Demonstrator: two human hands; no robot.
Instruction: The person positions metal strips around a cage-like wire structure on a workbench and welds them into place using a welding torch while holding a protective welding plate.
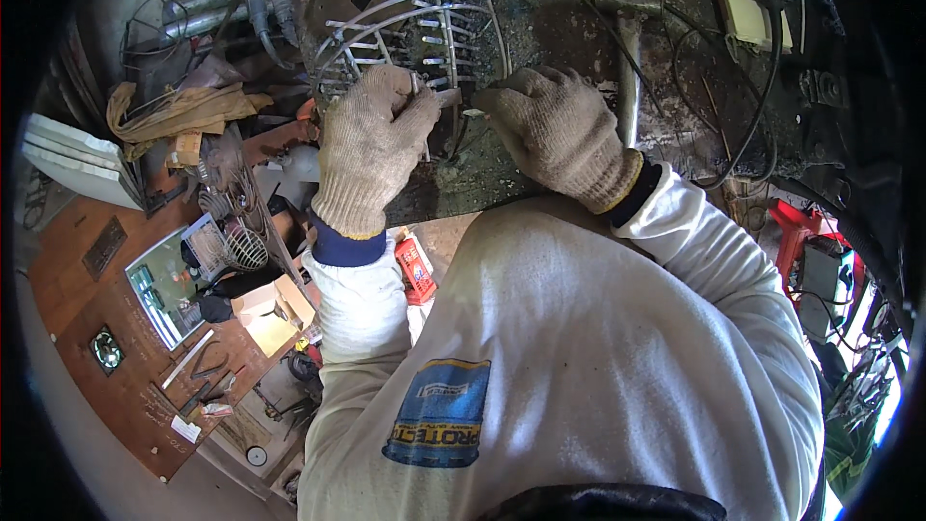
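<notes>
My left grip (376, 135) clamps a metal rod (416, 83) at the barred frame's (448, 31) near side; my right grip's (567, 135) hold I cannot tell.

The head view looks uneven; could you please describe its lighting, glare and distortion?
In the head view, white glare burns out the lower-right rim; the shirt is bright with fold shadows, the workbench dark; fisheye bends the edge of the wooden board.

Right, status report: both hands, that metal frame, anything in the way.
Left gloved hand, right gloved hand: fingers curled, grips unclear. Barred metal frame just beyond left. T-shaped hammer beside right wrist.
</notes>
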